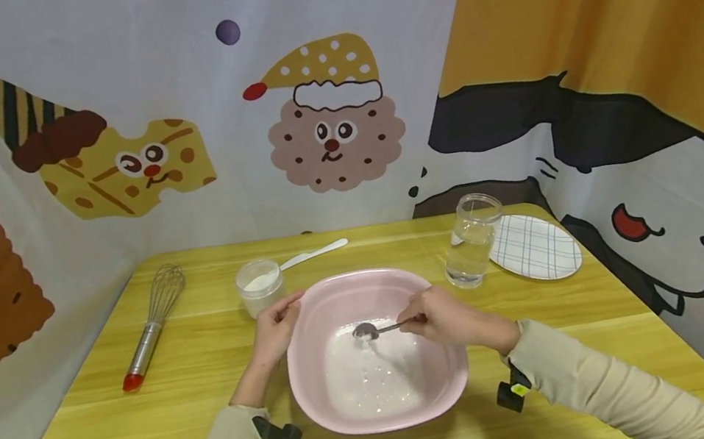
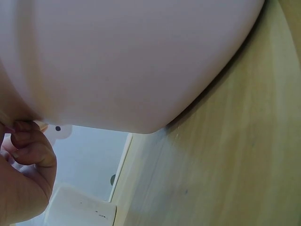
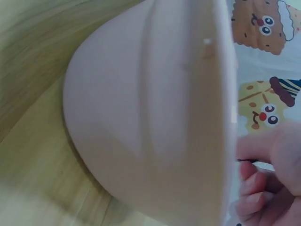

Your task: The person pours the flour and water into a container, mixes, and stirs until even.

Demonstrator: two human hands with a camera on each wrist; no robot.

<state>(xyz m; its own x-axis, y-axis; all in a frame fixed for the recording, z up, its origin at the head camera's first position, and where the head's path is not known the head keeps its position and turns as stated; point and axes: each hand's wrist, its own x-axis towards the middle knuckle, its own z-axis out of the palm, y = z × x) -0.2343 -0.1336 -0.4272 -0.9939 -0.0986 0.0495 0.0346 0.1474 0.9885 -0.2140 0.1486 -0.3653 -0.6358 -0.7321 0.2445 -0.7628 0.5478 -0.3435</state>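
Observation:
A pink plastic basin stands on the wooden table with white, wet-looking contents spread over its bottom. At the basin's upper left edge my left hand grips the rim; in the left wrist view, its curled fingers are right at the rim. My right hand reaches over the right side and pinches the handle of a small metal spoon. White powder shows at the spoon's bowl, low over the contents. In the right wrist view the basin's wall hides the spoon's bowl.
Behind my left hand stands a clear jar of white powder, beside a white plastic knife. A whisk lies at the left. At the back right are a glass jar of clear liquid and a checked plate. A printed curtain hangs behind.

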